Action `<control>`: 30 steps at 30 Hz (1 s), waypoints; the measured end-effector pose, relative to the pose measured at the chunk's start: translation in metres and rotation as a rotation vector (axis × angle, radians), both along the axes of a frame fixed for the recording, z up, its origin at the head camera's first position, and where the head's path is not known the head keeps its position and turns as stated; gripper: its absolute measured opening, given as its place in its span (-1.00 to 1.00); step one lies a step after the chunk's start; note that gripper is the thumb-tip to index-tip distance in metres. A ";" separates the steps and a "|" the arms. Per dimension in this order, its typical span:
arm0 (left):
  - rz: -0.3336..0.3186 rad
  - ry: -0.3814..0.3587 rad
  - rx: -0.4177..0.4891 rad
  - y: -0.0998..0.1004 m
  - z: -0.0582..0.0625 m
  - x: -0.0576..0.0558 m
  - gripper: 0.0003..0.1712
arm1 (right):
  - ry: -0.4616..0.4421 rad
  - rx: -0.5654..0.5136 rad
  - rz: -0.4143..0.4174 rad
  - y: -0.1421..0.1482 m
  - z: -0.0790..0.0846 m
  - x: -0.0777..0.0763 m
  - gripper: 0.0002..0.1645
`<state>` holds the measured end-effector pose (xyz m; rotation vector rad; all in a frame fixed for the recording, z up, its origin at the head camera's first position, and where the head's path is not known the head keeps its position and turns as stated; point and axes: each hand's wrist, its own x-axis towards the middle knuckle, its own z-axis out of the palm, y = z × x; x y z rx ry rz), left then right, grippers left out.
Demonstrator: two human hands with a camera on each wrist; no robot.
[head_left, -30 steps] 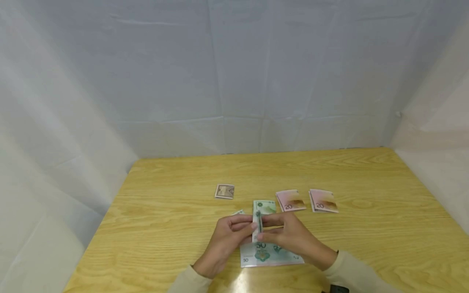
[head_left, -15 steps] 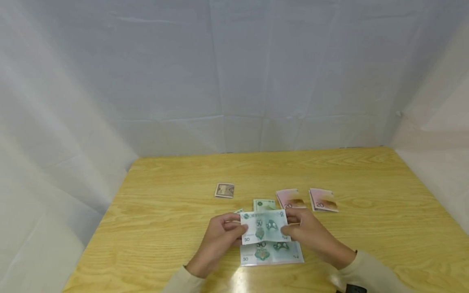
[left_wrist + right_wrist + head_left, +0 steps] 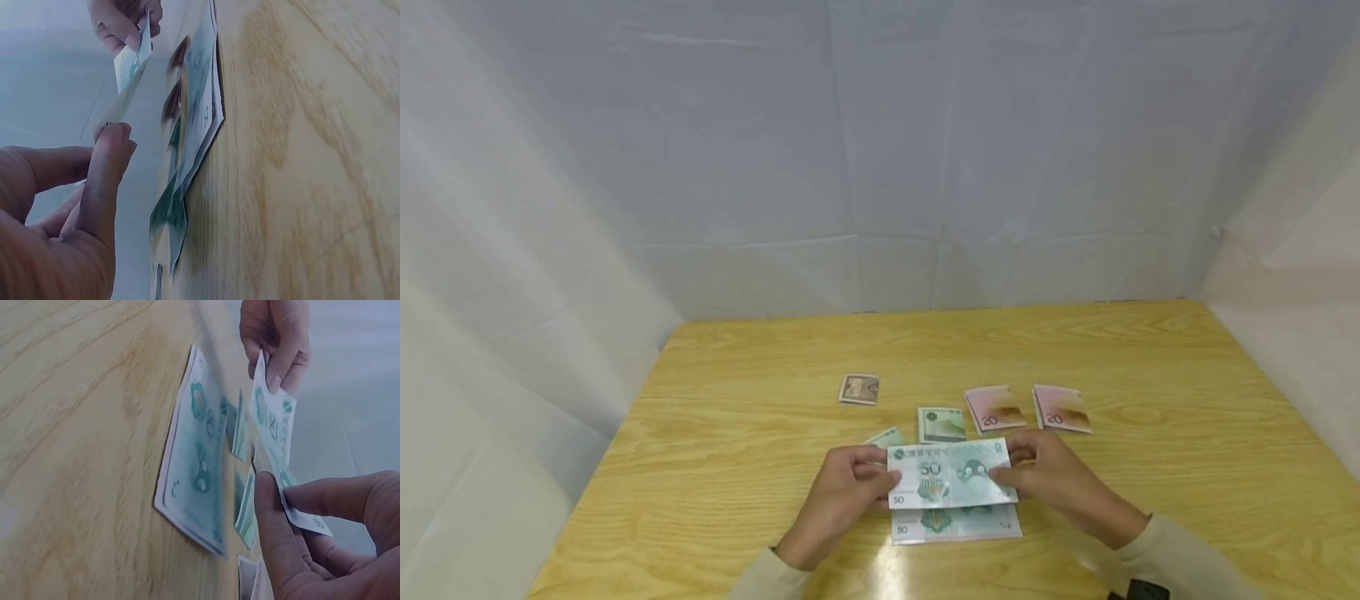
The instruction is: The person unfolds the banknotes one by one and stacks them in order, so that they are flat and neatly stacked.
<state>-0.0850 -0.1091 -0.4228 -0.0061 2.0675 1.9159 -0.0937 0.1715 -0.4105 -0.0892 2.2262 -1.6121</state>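
Observation:
Spread between both hands, a green-and-white banknote (image 3: 951, 477) marked 50 shows its printed face. My left hand (image 3: 841, 493) pinches its left end, thumb in front. At the other end the right hand (image 3: 1060, 485) pinches it between thumb and fingers. Both wrist views show the held banknote (image 3: 274, 428) raised off the table, slightly bent along its length. Under it on the wood lies a small stack of flat 50 banknotes (image 3: 958, 530), its upper part hidden in the head view by the held one.
Beyond the hands lie folded notes: a green one (image 3: 942, 427), another green one (image 3: 886, 438) partly covered, two pink 20 notes (image 3: 996, 410) (image 3: 1063, 410), and a small brown one (image 3: 859, 389). White sheeting (image 3: 895, 167) hangs behind the wooden table (image 3: 737, 367).
The banknote was folded narrow between the fingers a second ago. It has been unfolded to full width as the right hand moved to the right.

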 end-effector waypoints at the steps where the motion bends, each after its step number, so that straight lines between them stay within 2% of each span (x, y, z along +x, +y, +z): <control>1: -0.012 -0.001 -0.002 -0.001 0.000 0.000 -0.58 | 0.004 0.002 0.005 0.001 -0.001 -0.001 -0.56; 4: -0.056 0.000 -0.035 -0.002 -0.002 0.000 -0.61 | 0.027 0.030 0.017 0.004 -0.006 -0.001 -0.50; 11: -0.131 0.024 -0.222 -0.001 -0.007 -0.001 -0.70 | 0.091 0.134 0.062 0.006 -0.019 -0.001 -0.58; 16: -0.165 0.032 -0.295 0.000 -0.007 0.000 -0.80 | 0.091 0.145 0.084 0.005 -0.026 0.001 -0.62; 20: -0.189 0.076 -0.372 0.002 -0.008 0.001 -0.89 | 0.095 0.146 0.101 0.004 -0.029 0.002 -0.66; 24: -0.201 0.115 -0.463 0.003 -0.010 0.001 -0.86 | 0.097 0.199 0.101 0.004 -0.031 0.002 -0.66; 30: -0.214 0.175 -0.553 0.005 -0.010 0.001 -0.79 | 0.074 0.236 0.089 0.005 -0.033 0.001 -0.65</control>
